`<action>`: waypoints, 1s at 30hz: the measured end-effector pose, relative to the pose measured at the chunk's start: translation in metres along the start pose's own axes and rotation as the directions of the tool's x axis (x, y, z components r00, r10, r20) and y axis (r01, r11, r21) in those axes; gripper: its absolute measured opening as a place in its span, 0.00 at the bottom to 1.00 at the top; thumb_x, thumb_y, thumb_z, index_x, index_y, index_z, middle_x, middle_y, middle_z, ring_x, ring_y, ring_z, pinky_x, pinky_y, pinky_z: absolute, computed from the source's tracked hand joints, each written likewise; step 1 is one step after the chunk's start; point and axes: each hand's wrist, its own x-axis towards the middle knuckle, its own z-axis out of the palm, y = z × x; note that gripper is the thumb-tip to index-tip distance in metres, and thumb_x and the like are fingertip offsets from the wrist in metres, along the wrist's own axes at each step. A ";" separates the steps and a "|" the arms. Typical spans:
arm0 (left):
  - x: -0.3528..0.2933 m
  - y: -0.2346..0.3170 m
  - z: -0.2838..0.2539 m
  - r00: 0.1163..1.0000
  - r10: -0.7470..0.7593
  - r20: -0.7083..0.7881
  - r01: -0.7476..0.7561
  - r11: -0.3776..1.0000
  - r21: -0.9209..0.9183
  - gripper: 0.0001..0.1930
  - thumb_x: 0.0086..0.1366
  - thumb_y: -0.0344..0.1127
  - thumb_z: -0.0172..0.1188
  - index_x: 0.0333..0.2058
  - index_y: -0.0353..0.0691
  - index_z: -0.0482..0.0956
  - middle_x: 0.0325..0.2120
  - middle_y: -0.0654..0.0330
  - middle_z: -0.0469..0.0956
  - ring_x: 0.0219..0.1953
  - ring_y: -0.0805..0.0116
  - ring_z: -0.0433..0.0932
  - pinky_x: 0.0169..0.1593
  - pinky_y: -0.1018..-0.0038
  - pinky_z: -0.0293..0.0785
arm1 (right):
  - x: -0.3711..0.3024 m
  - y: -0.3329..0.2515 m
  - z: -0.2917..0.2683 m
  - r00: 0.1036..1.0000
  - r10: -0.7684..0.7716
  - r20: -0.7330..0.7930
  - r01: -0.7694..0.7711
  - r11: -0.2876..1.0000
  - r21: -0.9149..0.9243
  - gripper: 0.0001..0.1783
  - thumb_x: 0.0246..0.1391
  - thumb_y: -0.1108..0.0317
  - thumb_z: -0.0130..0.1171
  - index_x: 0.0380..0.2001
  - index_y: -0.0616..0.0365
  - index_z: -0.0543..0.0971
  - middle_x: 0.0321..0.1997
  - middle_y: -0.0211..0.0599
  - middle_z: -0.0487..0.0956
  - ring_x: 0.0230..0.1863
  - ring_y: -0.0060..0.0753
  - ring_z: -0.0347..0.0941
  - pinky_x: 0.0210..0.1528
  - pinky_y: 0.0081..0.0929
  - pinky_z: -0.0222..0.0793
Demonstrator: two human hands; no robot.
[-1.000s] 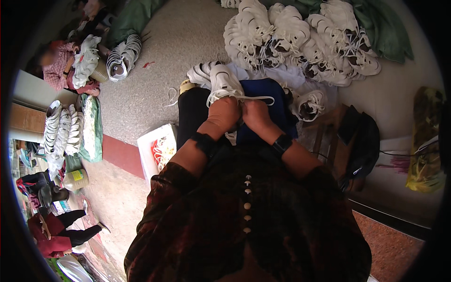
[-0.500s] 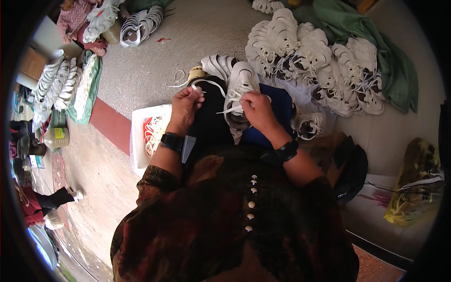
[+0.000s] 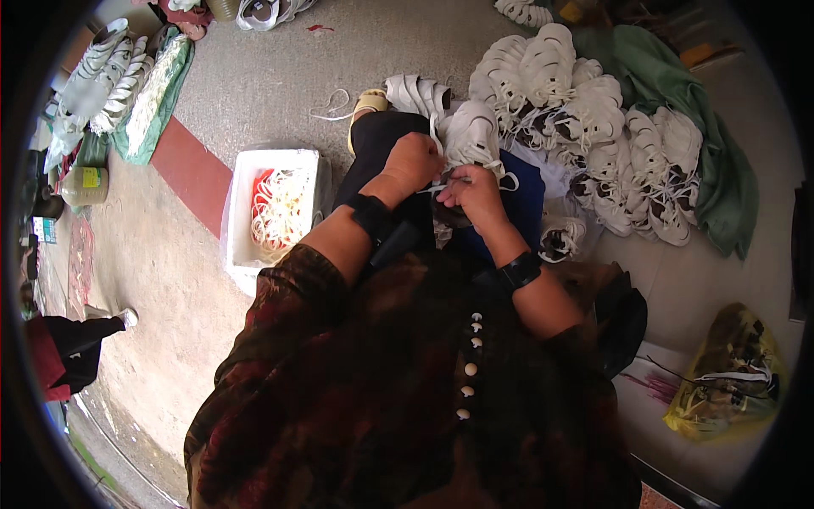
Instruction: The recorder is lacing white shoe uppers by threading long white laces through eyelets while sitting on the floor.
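Note:
A white sneaker [image 3: 471, 131] sits at my lap, toe pointing away, with white shoelace [image 3: 510, 181] threaded at its front and loose ends hanging out. My left hand [image 3: 415, 161] is closed at the shoe's left side, its fingertips pinching the lace beside the opening. Close by, my right hand [image 3: 475, 193] bends over the near part of the shoe, thumb and fingers pinched together on the lace. The hands almost meet, and they hide much of the eyelets. Which lace end each hand holds is not clear.
A white bin [image 3: 240, 199] of loose laces stands left of my legs. Stacked white shoes [image 3: 585, 114] lie to the right beside green cloth [image 3: 685, 119]. More shoe pieces [image 3: 421, 93] lie just beyond my knees. A yellow bag [image 3: 727, 373] lies far right.
My left hand has come right and down from beyond the shoe's left side, bringing its lace to the shoe. My right hand has moved in nearer the opening. The whole view has shifted.

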 end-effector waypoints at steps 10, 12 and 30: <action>-0.004 -0.004 0.005 0.990 -0.134 0.049 0.137 0.988 -0.069 0.06 0.52 0.27 0.56 0.21 0.31 0.76 0.14 0.59 0.75 0.16 0.75 0.74 0.20 0.79 0.69 | -0.001 0.014 -0.003 0.997 0.045 0.056 -0.055 0.977 0.205 0.08 0.49 0.78 0.47 0.33 0.68 0.72 0.30 0.39 0.76 0.23 0.27 0.74 0.23 0.16 0.67; -0.004 -0.007 0.008 0.985 -0.170 0.024 0.172 0.976 -0.136 0.06 0.52 0.27 0.55 0.21 0.31 0.76 0.14 0.59 0.75 0.16 0.75 0.74 0.20 0.79 0.68 | 0.000 0.015 -0.003 0.995 0.053 0.085 -0.071 0.973 0.218 0.08 0.49 0.78 0.47 0.34 0.68 0.72 0.31 0.39 0.77 0.23 0.27 0.74 0.23 0.16 0.66; -0.031 0.012 0.004 0.973 0.219 0.071 -0.230 0.923 0.308 0.06 0.45 0.32 0.57 0.24 0.39 0.76 0.22 0.53 0.77 0.27 0.52 0.76 0.32 0.65 0.73 | 0.016 0.022 0.009 0.986 0.022 -0.168 -0.029 0.999 -0.041 0.07 0.44 0.81 0.44 0.17 0.66 0.71 0.12 0.38 0.70 0.09 0.31 0.70 0.09 0.25 0.60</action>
